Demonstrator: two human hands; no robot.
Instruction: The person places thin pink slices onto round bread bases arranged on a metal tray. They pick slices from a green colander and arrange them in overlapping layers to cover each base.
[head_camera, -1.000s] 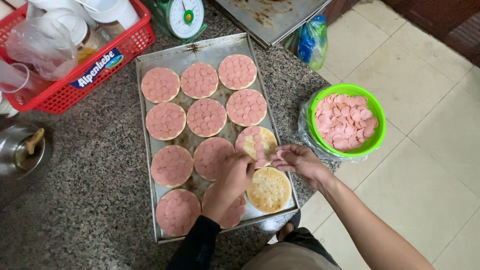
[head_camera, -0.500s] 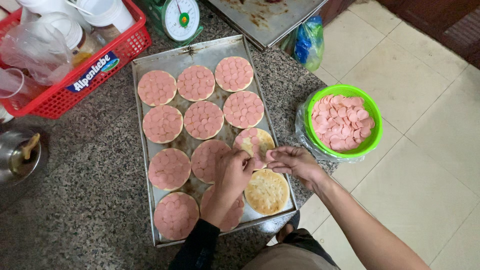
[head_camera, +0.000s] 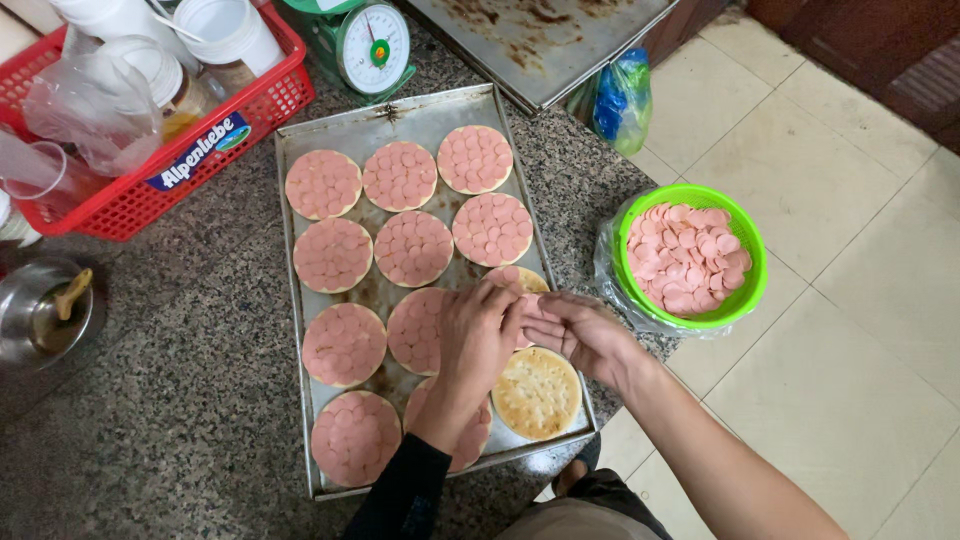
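Note:
A metal baking tray (head_camera: 412, 120) on the speckled counter holds several round flat breads covered with pink sausage slices (head_camera: 400, 175). One bare bread (head_camera: 538, 392) lies at the tray's near right corner. A partly covered bread (head_camera: 522, 280) sits just beyond my hands. My left hand (head_camera: 478, 335), in a dark sleeve, and my right hand (head_camera: 578, 332) meet over that bread, fingers pinched together around pink slices. A green basket (head_camera: 752, 285) full of sausage slices stands to the right, at the counter's edge.
A red plastic basket (head_camera: 135, 195) with cups and bags sits at the back left. A green kitchen scale (head_camera: 370, 45) stands behind the tray. A second metal tray (head_camera: 540, 45) lies beyond. A steel bowl with a spoon (head_camera: 45, 315) is at left. Tiled floor lies right.
Both hands have stayed over the partly covered bread at the tray's right side, drawing a little closer together. The rest of the tray looks the same.

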